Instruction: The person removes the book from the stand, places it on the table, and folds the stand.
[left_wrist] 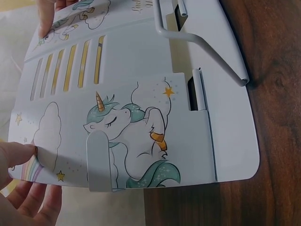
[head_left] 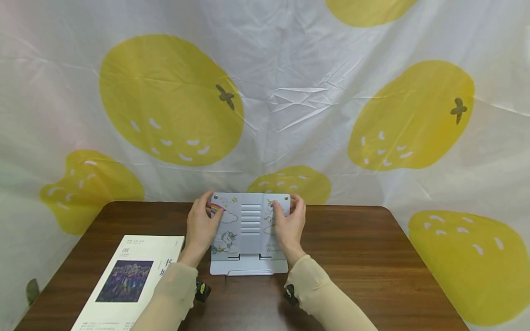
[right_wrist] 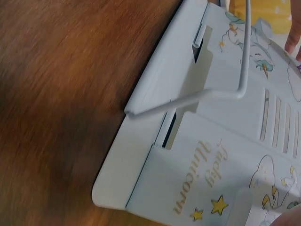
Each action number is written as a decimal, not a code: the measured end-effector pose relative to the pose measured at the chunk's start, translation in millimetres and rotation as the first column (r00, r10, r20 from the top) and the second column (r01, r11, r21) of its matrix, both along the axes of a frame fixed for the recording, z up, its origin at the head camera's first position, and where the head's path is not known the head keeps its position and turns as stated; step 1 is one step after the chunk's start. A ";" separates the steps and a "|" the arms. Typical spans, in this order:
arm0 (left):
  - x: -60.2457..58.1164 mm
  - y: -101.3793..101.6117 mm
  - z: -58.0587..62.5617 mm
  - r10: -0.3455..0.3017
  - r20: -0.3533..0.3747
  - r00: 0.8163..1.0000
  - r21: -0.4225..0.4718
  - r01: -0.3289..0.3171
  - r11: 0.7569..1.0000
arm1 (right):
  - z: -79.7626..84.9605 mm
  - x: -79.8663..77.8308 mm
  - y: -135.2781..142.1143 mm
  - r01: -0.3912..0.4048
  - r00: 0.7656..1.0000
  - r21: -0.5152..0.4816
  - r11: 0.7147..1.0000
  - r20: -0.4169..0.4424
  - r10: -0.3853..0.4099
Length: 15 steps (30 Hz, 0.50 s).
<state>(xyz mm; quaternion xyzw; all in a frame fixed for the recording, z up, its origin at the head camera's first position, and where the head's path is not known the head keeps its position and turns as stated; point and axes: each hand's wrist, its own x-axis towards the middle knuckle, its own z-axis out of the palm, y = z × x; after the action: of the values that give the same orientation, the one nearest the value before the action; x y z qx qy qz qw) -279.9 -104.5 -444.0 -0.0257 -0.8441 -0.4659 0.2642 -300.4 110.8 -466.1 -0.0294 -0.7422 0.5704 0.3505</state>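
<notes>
A white metal book stand (head_left: 250, 243) with unicorn drawings and slots down its middle stands upright at the table's centre. My left hand (head_left: 200, 225) grips its upper left side, the thumb on the front and fingers behind, as the left wrist view shows. At the opposite upper edge my right hand (head_left: 290, 225) holds it with the thumb on the front face. A bent wire bar (left_wrist: 188, 37) crosses the lower ledge, which rests on the table. One flat page clip (left_wrist: 99, 160) lies over the printed unicorn. Much of the stand's back is hidden.
To the left, a white-covered book (head_left: 128, 280) with a dark picture lies flat on the brown wooden table (head_left: 352, 257). Behind the table hangs a pale curtain (head_left: 285, 69) with large yellow fruit shapes.
</notes>
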 end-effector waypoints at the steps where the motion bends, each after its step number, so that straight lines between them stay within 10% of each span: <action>1: 0.1 -0.2 0.2 0.003 0.002 1.000 -0.002 -0.003 1.000 | 0.2 -0.2 0.2 -0.002 1.000 0.004 1.000 -0.002 0.002; 15: -2.6 -3.0 0.7 -0.005 -0.006 1.000 -0.037 0.005 0.999 | 1.7 3.7 5.5 -0.024 1.000 0.027 0.999 -0.001 0.024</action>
<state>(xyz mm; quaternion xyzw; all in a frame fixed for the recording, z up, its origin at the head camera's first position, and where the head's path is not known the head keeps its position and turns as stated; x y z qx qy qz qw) -282.5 -107.5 -443.3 -0.0341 -0.8516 -0.4509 0.2653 -296.7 116.3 -464.3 -0.0154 -0.7499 0.5645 0.3445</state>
